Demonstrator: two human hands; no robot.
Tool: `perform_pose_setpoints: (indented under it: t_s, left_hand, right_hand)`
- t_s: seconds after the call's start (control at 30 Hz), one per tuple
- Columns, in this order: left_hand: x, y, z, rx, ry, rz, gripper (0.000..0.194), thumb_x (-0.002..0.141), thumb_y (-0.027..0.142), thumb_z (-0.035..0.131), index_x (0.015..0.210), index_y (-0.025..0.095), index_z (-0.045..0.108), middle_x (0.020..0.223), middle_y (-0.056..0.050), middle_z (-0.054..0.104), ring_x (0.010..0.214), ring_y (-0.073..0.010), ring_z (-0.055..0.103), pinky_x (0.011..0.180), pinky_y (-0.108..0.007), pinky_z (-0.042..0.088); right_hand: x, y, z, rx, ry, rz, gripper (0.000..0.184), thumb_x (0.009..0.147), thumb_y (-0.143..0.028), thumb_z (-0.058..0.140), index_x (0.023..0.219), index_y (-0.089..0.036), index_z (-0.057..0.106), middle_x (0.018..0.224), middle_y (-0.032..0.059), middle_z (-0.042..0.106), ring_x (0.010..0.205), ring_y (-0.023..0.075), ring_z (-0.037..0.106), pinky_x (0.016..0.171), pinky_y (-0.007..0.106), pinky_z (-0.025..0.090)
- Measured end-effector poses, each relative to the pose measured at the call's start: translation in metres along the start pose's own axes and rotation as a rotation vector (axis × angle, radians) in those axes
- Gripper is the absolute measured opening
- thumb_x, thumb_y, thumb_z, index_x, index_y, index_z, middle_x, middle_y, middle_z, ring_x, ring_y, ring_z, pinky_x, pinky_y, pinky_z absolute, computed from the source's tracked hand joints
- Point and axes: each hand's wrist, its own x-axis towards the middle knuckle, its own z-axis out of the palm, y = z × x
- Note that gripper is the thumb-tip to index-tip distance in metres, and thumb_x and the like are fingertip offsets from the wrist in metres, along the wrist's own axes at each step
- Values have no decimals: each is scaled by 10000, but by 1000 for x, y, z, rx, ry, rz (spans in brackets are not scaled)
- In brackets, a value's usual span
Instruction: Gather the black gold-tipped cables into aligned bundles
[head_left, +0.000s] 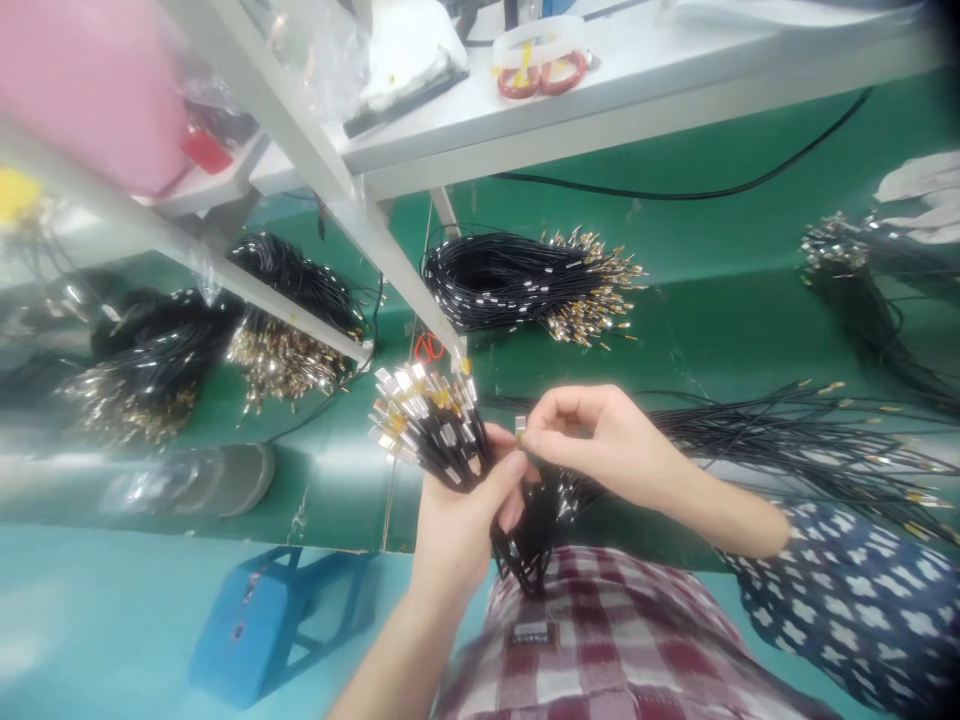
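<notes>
A thick bundle of black cables [450, 440] with silvery and yellowish connector ends is wrapped in my left hand [472, 510]. Its ends fan out up and to the left, while looped cable hangs down toward the checked apron. Just right of the bundle, my right hand [581, 430] pinches one cable end with a small silver connector [520, 424] between thumb and forefinger. The fingertips of both hands are close together there. Beyond my hands, a coiled bundle of black cables [495, 280] lies on the green table, its metal ends pointing right.
More cable bundles [289, 350] lie at the left, and loose straight cables [787, 440] spread at the right. A white shelf [600, 120] with red-handled scissors [541, 78] crosses above. A clear container [217, 480] lies near the table's front edge; a blue stool [247, 620] stands below.
</notes>
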Motion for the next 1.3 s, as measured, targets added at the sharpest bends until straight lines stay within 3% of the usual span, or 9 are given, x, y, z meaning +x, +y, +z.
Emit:
perform_pose_setpoints:
  t_s: [0.37,0.57,0.77,0.93,1.3]
  left_hand:
    - [5,1,-4,-26,-8,6,151,779,232,712,813,143,594,602,-4,634,369,-15,383,389,-149,294]
    - [6,0,-6,-53,-63,-30,148,804,258,692,830,145,600,601,8,620,391,-15,369,417,-161,305]
    - [7,5,-10,-59,-158,-142,200,797,306,700,809,143,584,558,24,574,403,-21,334,427,-179,247]
    - [9,5,-13,-64,-240,-224,267,784,364,710,812,143,562,515,44,515,405,-30,288,425,-205,185]
    - [13,2,-19,-104,-253,-222,265,800,359,701,833,155,535,542,42,541,411,-26,291,451,-212,199]
  right_hand:
    - [-6,-4,-3,-168,21,-176,137,829,-241,623,727,-176,687,705,2,706,633,104,589,624,239,472]
    - [-4,0,-1,80,-32,-86,161,817,-309,660,742,-178,717,666,1,712,628,123,634,663,273,516]
    - [2,14,1,249,-18,-109,114,753,-284,742,760,-171,735,700,7,705,657,123,644,643,265,529]
    - [12,21,-4,385,-165,-90,98,717,-249,776,759,-168,740,733,2,701,661,111,651,647,250,542]
    - [28,30,-10,374,-270,-191,73,750,-231,750,772,-169,719,739,-10,698,665,91,629,661,235,527]
